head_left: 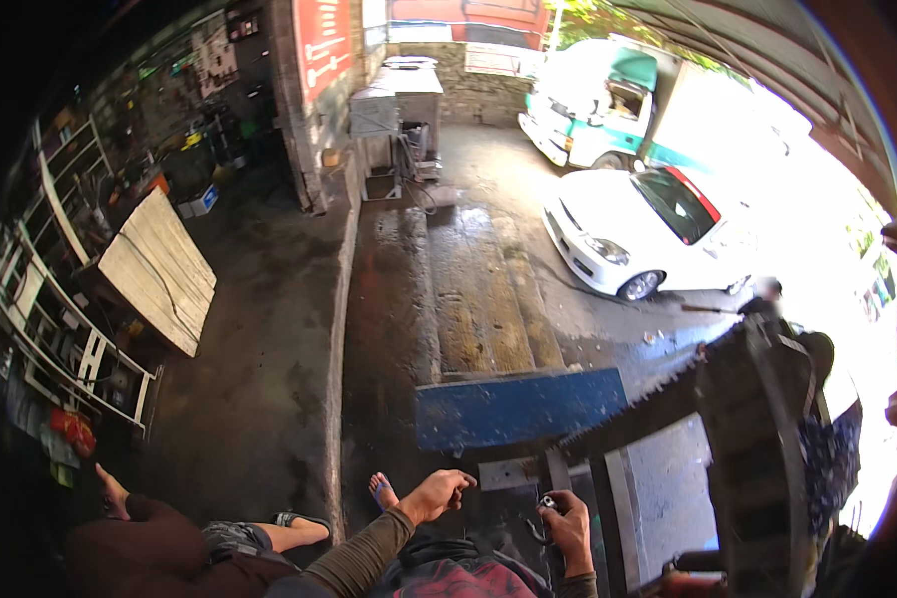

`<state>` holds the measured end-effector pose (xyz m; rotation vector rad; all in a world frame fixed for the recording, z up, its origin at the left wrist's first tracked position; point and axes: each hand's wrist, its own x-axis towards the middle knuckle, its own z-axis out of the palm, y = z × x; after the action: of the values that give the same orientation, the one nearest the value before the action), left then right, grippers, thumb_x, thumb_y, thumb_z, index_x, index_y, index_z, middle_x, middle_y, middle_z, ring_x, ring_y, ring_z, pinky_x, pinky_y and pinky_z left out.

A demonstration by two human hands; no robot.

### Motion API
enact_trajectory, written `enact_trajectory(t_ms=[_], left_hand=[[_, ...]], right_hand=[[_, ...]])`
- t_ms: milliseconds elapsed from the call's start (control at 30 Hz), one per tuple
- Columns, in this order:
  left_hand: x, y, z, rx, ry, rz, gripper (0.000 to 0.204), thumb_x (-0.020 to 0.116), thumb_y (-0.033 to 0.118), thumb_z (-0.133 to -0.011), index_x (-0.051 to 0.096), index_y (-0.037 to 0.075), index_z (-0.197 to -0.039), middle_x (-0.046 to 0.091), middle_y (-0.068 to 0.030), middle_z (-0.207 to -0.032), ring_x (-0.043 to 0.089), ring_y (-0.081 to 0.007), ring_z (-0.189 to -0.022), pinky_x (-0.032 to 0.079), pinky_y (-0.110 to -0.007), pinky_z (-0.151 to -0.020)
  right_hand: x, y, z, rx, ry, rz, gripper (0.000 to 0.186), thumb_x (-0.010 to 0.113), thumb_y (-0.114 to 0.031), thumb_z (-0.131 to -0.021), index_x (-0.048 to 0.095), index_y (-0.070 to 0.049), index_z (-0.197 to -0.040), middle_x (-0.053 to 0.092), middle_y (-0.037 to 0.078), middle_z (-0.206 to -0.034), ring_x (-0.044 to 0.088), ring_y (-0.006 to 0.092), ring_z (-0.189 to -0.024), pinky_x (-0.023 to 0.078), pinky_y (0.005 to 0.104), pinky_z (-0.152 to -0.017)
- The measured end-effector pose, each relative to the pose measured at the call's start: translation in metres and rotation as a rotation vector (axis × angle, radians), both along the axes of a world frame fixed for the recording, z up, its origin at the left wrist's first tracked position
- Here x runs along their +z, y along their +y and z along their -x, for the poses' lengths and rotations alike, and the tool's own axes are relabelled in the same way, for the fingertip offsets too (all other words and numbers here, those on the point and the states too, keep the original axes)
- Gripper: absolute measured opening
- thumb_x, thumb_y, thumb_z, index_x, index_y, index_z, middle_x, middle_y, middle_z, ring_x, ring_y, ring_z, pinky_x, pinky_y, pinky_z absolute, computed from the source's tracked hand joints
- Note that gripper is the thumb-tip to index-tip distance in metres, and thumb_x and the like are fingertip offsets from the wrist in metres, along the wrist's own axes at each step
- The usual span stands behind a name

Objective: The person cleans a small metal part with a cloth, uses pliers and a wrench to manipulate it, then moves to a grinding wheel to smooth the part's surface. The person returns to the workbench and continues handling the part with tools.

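Observation:
My left hand reaches in over a dark work surface, its fingers loosely bent and the index finger partly stretched, with nothing seen in it. Its fingertips are close to a flat grey metal plate, apart from it as far as I can see. To the right, my right hand is closed around a small shiny metal piece with a round end; its exact kind is too small to tell. A dark curved item shows just below those fingers; whether it is held too, I cannot tell.
A blue panel stands beyond my hands. At right rises a dark machine frame with a toothed edge. A person sits close on my left. Farther off are a white car, a truck, a wooden board and metal racks.

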<state>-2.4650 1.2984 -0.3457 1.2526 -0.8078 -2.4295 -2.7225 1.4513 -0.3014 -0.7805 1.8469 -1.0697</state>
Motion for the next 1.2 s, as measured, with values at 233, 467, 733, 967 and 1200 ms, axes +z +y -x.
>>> enact_trajectory(t_ms=[233, 467, 733, 967, 1200], left_hand=[[0.038, -0.132, -0.172, 0.227, 0.024, 0.29, 0.03, 0.058, 0.01, -0.102, 0.063, -0.004, -0.129, 0.064, -0.0047, -0.089, 0.062, -0.0125, -0.075, 0.053, -0.03, -0.063], [0.086, -0.259, -0.305, 0.839, 0.17, 0.263, 0.018, 0.071, 0.003, -0.094, 0.066, -0.002, -0.111, 0.067, -0.0068, -0.09, 0.065, -0.0158, -0.072, 0.055, -0.029, -0.066], [0.146, -0.337, -0.392, 1.003, 0.228, 0.291, 0.019, 0.066, 0.009, -0.102, 0.069, -0.003, -0.116, 0.069, -0.0046, -0.094, 0.065, -0.0097, -0.078, 0.056, -0.025, -0.066], [0.136, -0.458, -0.456, 1.114, 0.149, 0.289, 0.019, 0.071, 0.015, -0.101, 0.07, -0.001, -0.111, 0.068, -0.0051, -0.089, 0.063, -0.0097, -0.073, 0.058, -0.027, -0.063], [0.185, -0.65, -0.538, 1.057, 0.197, 0.299, 0.017, 0.074, 0.019, -0.099, 0.071, 0.004, -0.107, 0.07, -0.0071, -0.091, 0.066, -0.0123, -0.076, 0.058, -0.028, -0.061]], right_hand=[[0.036, -0.246, -0.16, 0.505, -0.026, 0.004, 0.033, 0.074, -0.013, -0.091, 0.072, 0.0, -0.122, 0.075, 0.01, -0.105, 0.068, 0.0128, -0.086, 0.054, 0.0286, -0.076], [0.085, -0.45, -0.328, 0.842, -0.121, 0.265, 0.043, 0.069, -0.009, -0.093, 0.067, 0.001, -0.135, 0.072, 0.006, -0.115, 0.062, 0.0102, -0.105, 0.051, 0.0268, -0.092], [0.161, -0.577, -0.436, 1.027, -0.469, 0.237, 0.063, 0.069, 0.001, -0.089, 0.053, 0.003, -0.15, 0.069, 0.007, -0.126, 0.06, 0.0124, -0.115, 0.049, 0.0275, -0.097], [0.127, -0.724, -0.517, 1.23, -0.05, 0.375, 0.058, 0.079, 0.007, -0.082, 0.062, 0.003, -0.137, 0.069, 0.007, -0.124, 0.064, 0.0131, -0.109, 0.052, 0.0288, -0.098], [0.147, -0.894, -0.6, 1.07, -0.124, 0.29, 0.049, 0.08, -0.001, -0.08, 0.069, 0.0, -0.128, 0.074, 0.017, -0.121, 0.073, 0.0287, -0.108, 0.057, 0.0368, -0.094]])
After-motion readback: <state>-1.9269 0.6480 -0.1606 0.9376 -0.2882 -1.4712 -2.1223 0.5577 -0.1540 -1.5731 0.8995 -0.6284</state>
